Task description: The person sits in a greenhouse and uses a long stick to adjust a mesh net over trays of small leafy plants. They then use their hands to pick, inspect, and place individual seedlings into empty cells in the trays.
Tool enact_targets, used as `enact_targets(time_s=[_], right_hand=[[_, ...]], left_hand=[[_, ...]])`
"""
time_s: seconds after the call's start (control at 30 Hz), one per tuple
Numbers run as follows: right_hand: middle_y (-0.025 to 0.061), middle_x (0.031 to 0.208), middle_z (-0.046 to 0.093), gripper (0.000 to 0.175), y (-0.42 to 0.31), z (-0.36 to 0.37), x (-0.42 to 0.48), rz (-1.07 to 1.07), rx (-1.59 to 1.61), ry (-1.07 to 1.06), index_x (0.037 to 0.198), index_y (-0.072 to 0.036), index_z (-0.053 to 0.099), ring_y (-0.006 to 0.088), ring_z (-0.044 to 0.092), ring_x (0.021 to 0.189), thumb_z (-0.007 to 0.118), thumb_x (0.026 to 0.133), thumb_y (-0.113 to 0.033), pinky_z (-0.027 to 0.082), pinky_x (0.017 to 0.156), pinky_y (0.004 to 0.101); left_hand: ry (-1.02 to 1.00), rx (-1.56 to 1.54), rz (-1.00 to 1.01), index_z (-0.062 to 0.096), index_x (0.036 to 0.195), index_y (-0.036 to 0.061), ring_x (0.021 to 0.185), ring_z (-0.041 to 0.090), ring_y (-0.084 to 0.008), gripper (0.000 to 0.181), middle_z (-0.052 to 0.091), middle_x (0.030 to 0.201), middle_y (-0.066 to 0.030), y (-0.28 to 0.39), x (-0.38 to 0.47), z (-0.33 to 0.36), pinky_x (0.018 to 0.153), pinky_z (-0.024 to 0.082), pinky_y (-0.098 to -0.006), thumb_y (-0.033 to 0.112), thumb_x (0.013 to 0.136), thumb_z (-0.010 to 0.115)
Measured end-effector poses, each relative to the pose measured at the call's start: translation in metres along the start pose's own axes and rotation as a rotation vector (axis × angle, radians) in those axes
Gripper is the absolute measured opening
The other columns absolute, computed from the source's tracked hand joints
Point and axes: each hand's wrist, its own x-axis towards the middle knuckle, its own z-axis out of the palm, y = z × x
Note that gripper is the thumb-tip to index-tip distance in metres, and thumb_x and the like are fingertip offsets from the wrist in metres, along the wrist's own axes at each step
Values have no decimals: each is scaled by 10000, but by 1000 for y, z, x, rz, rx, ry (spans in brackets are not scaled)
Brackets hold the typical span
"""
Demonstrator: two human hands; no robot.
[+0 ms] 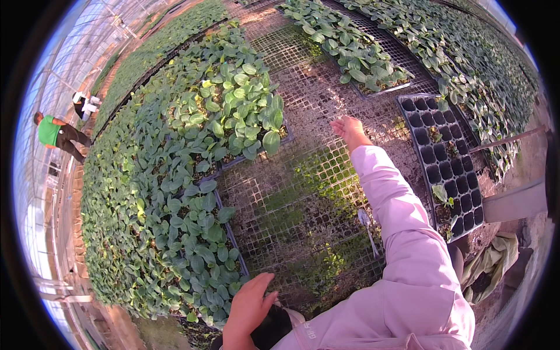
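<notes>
My right hand (348,127) reaches out above the mesh bench top (302,192), its fingers slightly bent and nothing visible in them. Near the front edge, my left hand (249,304) hovers beside a tray of broad-leaved seedlings (210,245), thumb apart from the fingers and palm seemingly bare. A lighter green block of seedlings (245,105) stands in a tray left of my right hand. Below my right forearm a small spoon-like tool (368,232) lies on the mesh. To the right rests a black plug tray (444,164), most cells bare, a few holding small seedlings (441,192).
Another seedling tray (350,48) sits at the far side, and dense seedlings (472,74) fill the right. A crumpled olive cloth (492,267) hangs at lower right by a pale board (516,201). At far left, a person in a green shirt (50,131) stands in the aisle, another person (81,105) beyond.
</notes>
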Motion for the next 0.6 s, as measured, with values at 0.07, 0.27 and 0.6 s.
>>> enact_targets(time_s=[0.07,0.27,0.6], right_hand=[[168,873,532,221,-41,-34,37,-214,87,217,1007,52,404,243,610,727,391,829,-77,518,506,264],[110,800,508,164,-93,-56,93,-179,123,120,916,3,453,192,535,589,455,842,-143,492,518,306],[91,654,519,181,-87,52,39,-99,308,-81,807,1,468,150,525,551,539,796,-166,429,420,212]], left_hand=[[-5,39,-18,499,1074,47,999,492,-297,369,521,1090,-133,-1,7,1,829,408,-352,184,741,581],[-58,27,-63,481,1083,39,995,492,-311,368,523,1076,-144,-6,26,5,833,404,-358,180,754,568],[-24,64,46,482,1061,35,971,503,-313,359,535,1048,-143,-1,30,7,807,419,-367,146,735,581]])
